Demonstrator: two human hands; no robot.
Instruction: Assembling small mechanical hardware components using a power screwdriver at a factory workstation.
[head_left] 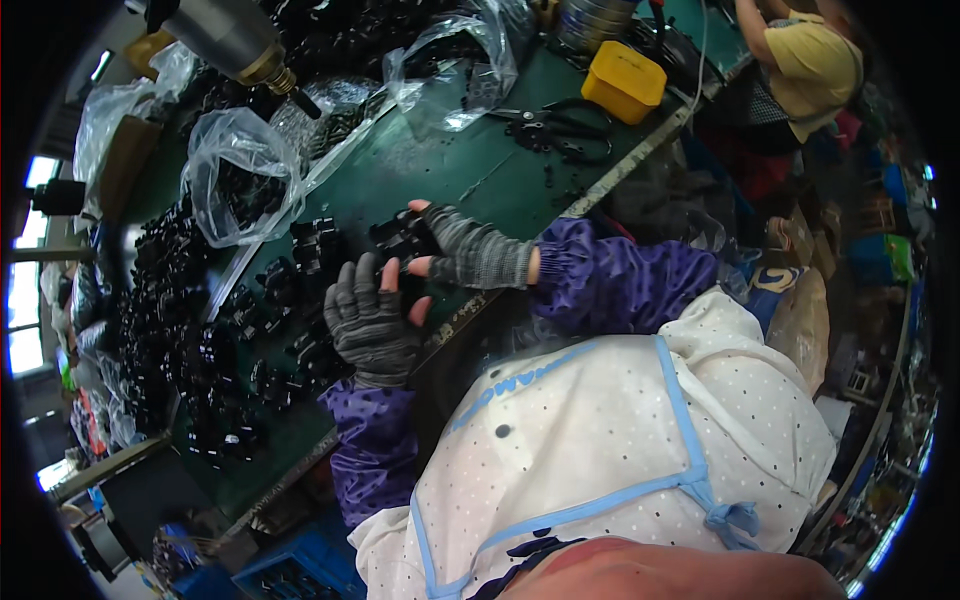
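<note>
Both my hands wear grey fingerless-tip gloves with purple sleeves behind them. My left hand [368,325] is stretched over the table's near edge, fingers extended and thumb apart, beside several small black plastic parts. My right hand [470,250] comes in from the right, its thumb and a fingertip on either side of a black plastic part [400,234]; its other fingers are partly hidden. Another black part [318,245] lies just beyond my left fingertips.
A large heap of black parts [165,300] covers the left of the green table [440,170]. An electric screwdriver [235,50] hangs at upper left. Clear plastic bags [240,175], black-handled scissors [565,130] and a yellow container [623,82] lie farther back. Another person [815,65] is at upper right.
</note>
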